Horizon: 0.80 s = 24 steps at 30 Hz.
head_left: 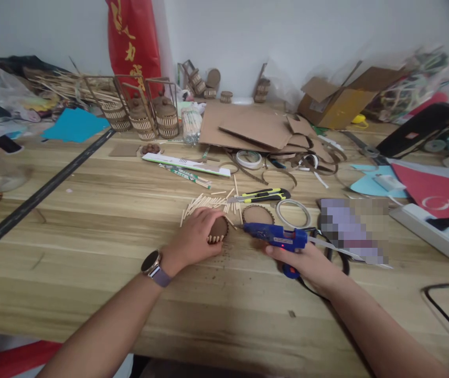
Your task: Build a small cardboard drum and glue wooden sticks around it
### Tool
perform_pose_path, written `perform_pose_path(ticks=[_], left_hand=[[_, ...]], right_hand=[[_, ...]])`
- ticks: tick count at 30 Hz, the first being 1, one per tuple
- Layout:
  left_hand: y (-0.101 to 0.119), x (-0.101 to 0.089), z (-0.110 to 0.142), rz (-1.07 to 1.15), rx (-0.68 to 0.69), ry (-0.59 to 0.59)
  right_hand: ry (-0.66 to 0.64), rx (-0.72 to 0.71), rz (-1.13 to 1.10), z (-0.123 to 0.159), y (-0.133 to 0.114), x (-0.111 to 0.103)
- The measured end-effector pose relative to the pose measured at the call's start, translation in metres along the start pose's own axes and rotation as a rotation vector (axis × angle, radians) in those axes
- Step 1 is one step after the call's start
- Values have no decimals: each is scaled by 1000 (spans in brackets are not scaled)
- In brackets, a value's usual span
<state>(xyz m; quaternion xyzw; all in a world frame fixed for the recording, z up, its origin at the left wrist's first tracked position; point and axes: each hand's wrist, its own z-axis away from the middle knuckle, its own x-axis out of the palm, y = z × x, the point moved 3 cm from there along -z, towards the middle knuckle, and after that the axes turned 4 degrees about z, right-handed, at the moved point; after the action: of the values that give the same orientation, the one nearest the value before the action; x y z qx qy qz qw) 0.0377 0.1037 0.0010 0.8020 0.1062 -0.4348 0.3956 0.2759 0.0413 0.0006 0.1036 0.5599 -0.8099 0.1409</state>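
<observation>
My left hand (199,236), with a watch at the wrist, is closed around a small round cardboard piece (219,229) edged with short pale sticks. My right hand (307,260) grips a blue hot glue gun (275,236), its nozzle pointing left toward that piece, a little apart from it. A red light glows on the gun's body, and a clear glue stick (322,241) sticks out of its back. Behind my left hand lies a loose pile of short wooden sticks (209,202). A second cardboard disc (258,214) rests just beyond the nozzle.
A yellow-black utility knife (266,196) and a tape ring (293,213) lie behind the glue gun. Flat cardboard (248,123) and small stick baskets (167,118) stand farther back. On the right are a phone with a blurred screen (350,231) and a white power strip (437,231).
</observation>
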Motion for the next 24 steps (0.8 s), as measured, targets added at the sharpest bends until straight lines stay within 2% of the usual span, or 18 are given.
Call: perform_pose_path(ticks=[3, 6, 13, 20, 24], left_hand=[[3, 0, 0, 1, 17, -15], [5, 2, 0, 8, 15, -57], [3, 4, 0, 2, 37, -47], [3, 4, 0, -10, 39, -55], [2, 4, 0, 0, 31, -58]], right_hand=[[-57, 3, 39, -2, -1, -1], [-54, -25, 44, -1, -3, -2], [-22, -207, 173, 4, -4, -1], [-60, -285, 272, 1, 1, -1], [-49, -262, 355, 3, 2, 0]])
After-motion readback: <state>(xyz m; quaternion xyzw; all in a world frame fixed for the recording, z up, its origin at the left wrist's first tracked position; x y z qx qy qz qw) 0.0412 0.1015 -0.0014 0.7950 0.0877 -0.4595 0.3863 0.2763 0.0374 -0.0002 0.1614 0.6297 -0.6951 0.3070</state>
